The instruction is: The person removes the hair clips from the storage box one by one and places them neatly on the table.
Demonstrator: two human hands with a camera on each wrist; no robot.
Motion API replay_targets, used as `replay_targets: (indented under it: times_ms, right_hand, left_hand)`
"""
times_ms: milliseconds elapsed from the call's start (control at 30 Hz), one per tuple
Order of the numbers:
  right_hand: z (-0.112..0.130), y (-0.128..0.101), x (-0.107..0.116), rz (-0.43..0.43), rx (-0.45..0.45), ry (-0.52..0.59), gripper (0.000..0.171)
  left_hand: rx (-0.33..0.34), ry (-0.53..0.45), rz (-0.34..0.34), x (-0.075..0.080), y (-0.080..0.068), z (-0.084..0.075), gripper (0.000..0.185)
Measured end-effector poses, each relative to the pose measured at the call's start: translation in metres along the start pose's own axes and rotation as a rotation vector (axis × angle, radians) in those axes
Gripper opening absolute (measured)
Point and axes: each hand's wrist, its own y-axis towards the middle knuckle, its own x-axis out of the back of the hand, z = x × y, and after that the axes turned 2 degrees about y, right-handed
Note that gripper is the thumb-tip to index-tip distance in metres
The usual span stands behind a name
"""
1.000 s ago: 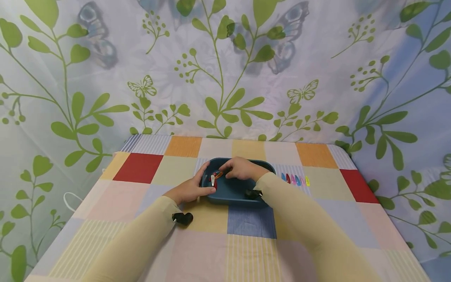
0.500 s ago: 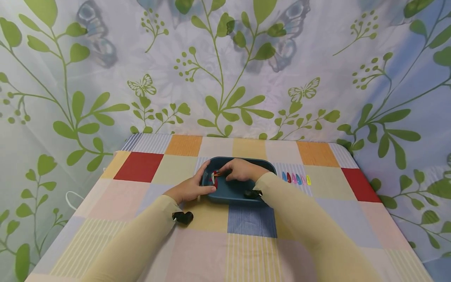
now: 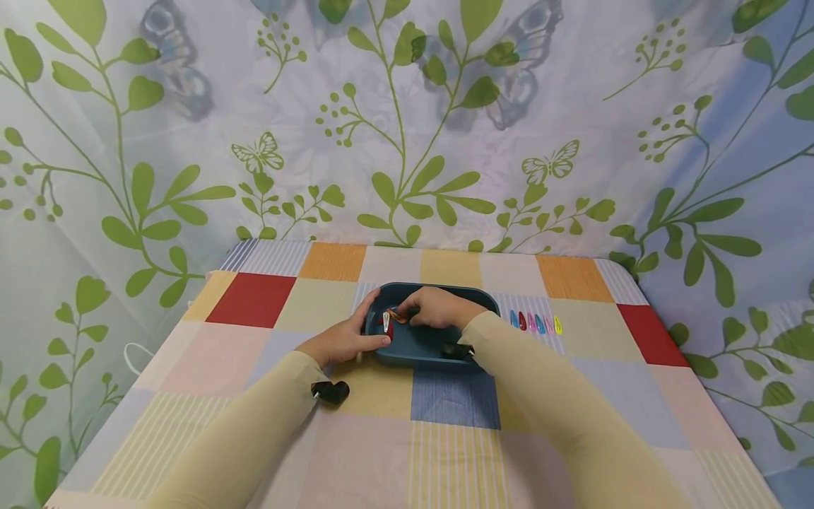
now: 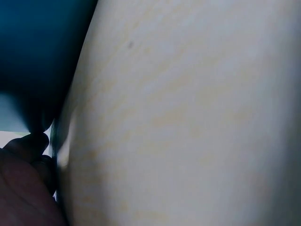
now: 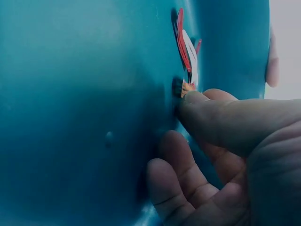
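Observation:
My left hand (image 3: 343, 341) holds the left end of a dark blue tray (image 3: 416, 363), its thumb at the front left corner and its fingers along the left side. Inside the tray, my right hand (image 3: 439, 308) pinches an orange snap hair clip (image 5: 186, 88) between thumb and index finger, which cover most of it in the right wrist view. Right beside it lie a white hair clip (image 3: 386, 322) and a red hair clip (image 5: 180, 40) near the tray's left end. Only part of the left hand (image 4: 28, 165) shows in the left wrist view, against the tray.
Right of the tray, several snap hair clips stand in a row on the patchwork tablecloth (image 3: 458, 459), among them a dark red clip (image 3: 523, 321) and a yellow clip (image 3: 557, 324). A leaf-patterned curtain (image 3: 286, 106) hangs behind the table.
The right hand's fingertips have shifted slightly among the clips at the tray's left end; the white clip has wobbled and turned a little. The left hand has stayed on the tray.

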Motion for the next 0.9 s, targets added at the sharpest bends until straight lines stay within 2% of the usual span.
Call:
replay_targets:
  times_ms: [267, 500, 700, 900]
  right_hand:
    - [0.004, 0.006, -0.003, -0.007, 0.025, -0.018, 0.038]
    - [0.011, 0.008, -0.005, 0.066, 0.019, -0.100, 0.041]
    - [0.011, 0.007, -0.005, 0.070, 0.030, -0.087, 0.037]
    - [0.010, 0.004, -0.004, 0.037, 0.059, -0.054, 0.035]
  left_hand:
    - [-0.005, -0.015, 0.002, 0.000, 0.000, -0.001, 0.103]
    - [-0.005, -0.010, 0.007, 0.000, -0.001, -0.002, 0.103]
    - [-0.009, -0.027, 0.011, 0.000, -0.002, -0.002, 0.103]
    - [-0.005, -0.015, 0.009, 0.001, -0.001, -0.002, 0.103]
